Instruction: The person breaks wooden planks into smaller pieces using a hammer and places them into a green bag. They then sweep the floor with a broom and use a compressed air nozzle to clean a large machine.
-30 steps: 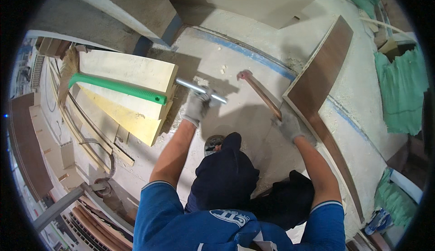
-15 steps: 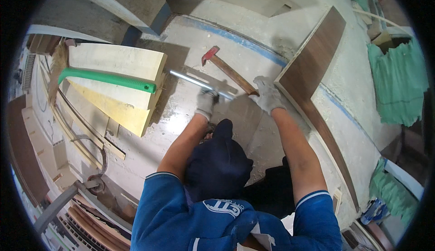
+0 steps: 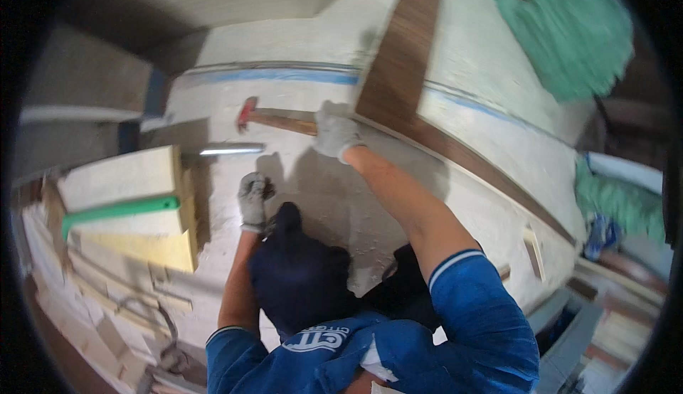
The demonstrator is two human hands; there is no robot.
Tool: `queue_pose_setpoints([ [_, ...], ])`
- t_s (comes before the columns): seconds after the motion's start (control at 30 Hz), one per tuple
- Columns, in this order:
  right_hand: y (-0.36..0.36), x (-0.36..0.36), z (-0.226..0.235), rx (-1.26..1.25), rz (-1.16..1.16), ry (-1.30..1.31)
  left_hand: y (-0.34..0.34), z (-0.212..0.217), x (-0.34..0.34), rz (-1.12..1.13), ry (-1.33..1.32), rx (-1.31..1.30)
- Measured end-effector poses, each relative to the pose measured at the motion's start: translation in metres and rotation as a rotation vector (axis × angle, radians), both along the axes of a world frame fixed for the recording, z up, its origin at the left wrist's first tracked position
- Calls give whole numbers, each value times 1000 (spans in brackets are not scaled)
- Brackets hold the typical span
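My right hand [image 3: 334,135], in a pale work glove, closes over the handle end of a hammer [image 3: 286,122]. The hammer has a red head and a wooden handle and lies at floor level, head to the left. My left hand [image 3: 252,200], gloved too, is held with curled fingers in front of my knee; something dark shows at the fingertips, too blurred to name. Beyond it a shiny metal tube [image 3: 233,149] lies on the floor, apart from both hands. A brown wood-faced angled panel [image 3: 400,67] lies just right of my right hand.
At left, pale boards [image 3: 124,173] are stacked with a green curved tube [image 3: 121,213] on top and a yellow wedge-shaped piece [image 3: 153,249] beside it. Green sheeting [image 3: 569,35] bunches up at the far right. A blue strip [image 3: 277,75] crosses the floor.
My right hand has moved further onto the hammer handle. My left hand has come away from the metal tube, back toward my knee. The view has turned, shifting the scene.
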State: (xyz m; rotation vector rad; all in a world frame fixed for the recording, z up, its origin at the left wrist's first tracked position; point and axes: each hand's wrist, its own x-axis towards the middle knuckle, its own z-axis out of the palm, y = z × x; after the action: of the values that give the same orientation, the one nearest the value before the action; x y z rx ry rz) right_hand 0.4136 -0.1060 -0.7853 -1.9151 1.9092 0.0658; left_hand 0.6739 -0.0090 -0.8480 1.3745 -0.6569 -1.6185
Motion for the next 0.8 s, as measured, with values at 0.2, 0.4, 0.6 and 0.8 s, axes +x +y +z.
queue_pose_setpoints([
  [0.2, 24, -101, 142, -69, -237, -363, -39, 20, -43, -265, 83, -170],
  [0.4, 70, -249, 363, -1207, -336, -741, -117, 31, -102, -619, -97, -246],
  [0.6, 107, -251, 343, -1328, -352, -931, -188, 41, -180, -1169, -956, -519],
  [0.8, 168, -198, 28, -472, -413, -228, -169, 28, -236, -942, -1323, -255],
])
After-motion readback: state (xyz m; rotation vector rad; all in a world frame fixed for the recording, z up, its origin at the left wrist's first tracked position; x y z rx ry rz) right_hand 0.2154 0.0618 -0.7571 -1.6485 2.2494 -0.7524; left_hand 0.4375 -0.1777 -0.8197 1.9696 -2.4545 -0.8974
